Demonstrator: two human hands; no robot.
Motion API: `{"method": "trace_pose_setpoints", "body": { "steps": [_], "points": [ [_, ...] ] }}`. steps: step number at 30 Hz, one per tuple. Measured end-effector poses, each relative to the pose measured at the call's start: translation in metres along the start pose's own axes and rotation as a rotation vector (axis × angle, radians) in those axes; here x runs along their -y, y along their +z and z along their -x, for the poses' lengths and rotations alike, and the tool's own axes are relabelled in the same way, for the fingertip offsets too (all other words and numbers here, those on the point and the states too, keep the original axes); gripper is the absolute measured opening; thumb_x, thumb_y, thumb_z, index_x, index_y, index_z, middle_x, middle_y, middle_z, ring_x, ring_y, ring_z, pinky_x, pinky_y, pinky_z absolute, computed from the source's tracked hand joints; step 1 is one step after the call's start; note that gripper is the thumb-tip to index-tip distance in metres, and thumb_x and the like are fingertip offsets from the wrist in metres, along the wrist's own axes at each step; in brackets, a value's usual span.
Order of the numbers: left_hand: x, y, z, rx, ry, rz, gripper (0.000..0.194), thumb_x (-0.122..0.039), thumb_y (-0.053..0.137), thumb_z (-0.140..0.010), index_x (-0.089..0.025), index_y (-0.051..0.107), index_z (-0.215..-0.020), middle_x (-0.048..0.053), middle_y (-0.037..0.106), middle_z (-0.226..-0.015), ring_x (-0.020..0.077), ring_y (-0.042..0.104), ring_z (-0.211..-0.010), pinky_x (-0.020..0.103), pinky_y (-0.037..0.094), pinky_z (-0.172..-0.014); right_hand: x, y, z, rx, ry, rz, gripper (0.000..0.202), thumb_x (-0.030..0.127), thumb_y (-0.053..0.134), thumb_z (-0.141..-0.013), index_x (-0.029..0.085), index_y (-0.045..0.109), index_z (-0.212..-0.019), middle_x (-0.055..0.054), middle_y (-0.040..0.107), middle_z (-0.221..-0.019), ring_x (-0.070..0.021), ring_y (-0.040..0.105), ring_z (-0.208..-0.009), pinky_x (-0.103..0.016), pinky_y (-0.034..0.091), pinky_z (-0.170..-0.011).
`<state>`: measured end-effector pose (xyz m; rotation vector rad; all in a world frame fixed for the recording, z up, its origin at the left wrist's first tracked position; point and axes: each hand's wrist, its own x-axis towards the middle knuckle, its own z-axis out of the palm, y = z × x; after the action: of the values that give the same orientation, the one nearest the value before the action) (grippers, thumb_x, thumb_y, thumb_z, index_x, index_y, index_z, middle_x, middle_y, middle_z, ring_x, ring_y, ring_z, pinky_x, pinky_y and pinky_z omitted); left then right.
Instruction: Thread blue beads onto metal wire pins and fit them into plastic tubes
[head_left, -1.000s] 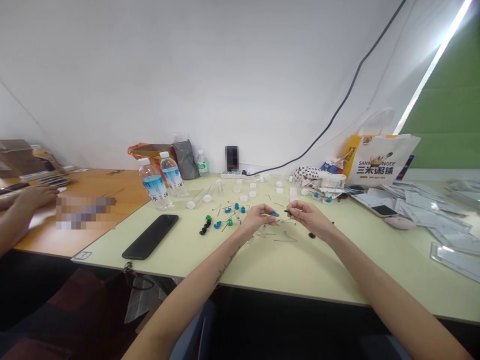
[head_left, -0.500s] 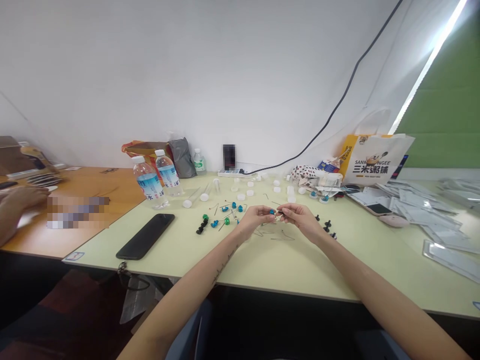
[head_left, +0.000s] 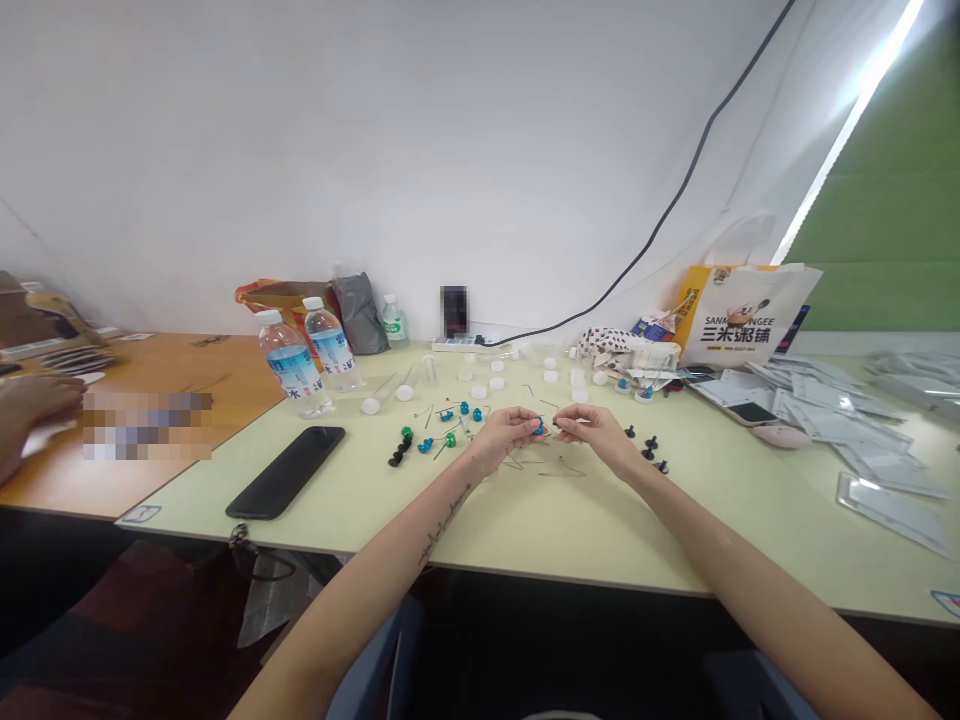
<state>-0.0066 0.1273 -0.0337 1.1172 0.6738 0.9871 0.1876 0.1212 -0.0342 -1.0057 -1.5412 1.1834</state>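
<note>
Black phone (head_left: 286, 472) on pale table (head_left: 600, 530). Well right of phone, I see left hand (head_left: 504, 437) pinching small blue piece (head_left: 538, 426). Right hand (head_left: 596, 437), just beside left, fingertips closed on tiny dark piece (head_left: 556, 424); can't tell whether pieces touch. Behind phone, two water bottles (head_left: 296, 375). Farther right of phone, past hands, loose black pieces (head_left: 650, 449).

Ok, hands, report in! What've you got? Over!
Left hand pinching blue piece. Right hand pinching small dark piece, close by. Thin wires lying nearby on table.
</note>
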Motion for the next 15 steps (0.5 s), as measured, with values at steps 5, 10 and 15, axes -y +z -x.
{"method": "trace_pose_setpoints", "body": {
  "steps": [5,10,15],
  "points": [
    [0.001,-0.003,-0.002,0.02,-0.003,-0.019,0.03,-0.029,0.071,-0.069,-0.009,0.065,-0.089,0.007,0.064,-0.083,0.0097,0.058,-0.071,0.024,0.045,-0.075,-0.002,-0.007,-0.002,-0.05,-0.068,0.089,0.03,0.04,0.064,-0.071,0.016,0.062,-0.088,-0.003,0.061,-0.078,-0.0131,0.06,-0.063,-0.028,0.048,-0.063],
    [0.004,-0.007,-0.006,-0.042,-0.004,0.021,0.024,-0.029,0.072,-0.067,-0.01,0.062,-0.079,0.004,0.062,-0.073,0.0043,0.051,-0.058,0.017,0.041,-0.06,-0.003,0.003,0.001,0.002,-0.091,0.025,0.031,0.037,0.066,-0.069,0.017,0.058,-0.092,-0.003,0.06,-0.088,-0.015,0.063,-0.072,-0.032,0.05,-0.072],
    [0.003,-0.009,-0.006,-0.053,-0.002,0.062,0.026,-0.025,0.071,-0.069,-0.01,0.063,-0.088,0.004,0.062,-0.076,0.0055,0.056,-0.063,0.019,0.044,-0.067,0.001,0.011,0.005,0.023,-0.062,-0.006,0.026,0.036,0.062,-0.072,0.018,0.058,-0.09,-0.003,0.06,-0.088,-0.0162,0.064,-0.074,-0.034,0.05,-0.076]
  ]
}}
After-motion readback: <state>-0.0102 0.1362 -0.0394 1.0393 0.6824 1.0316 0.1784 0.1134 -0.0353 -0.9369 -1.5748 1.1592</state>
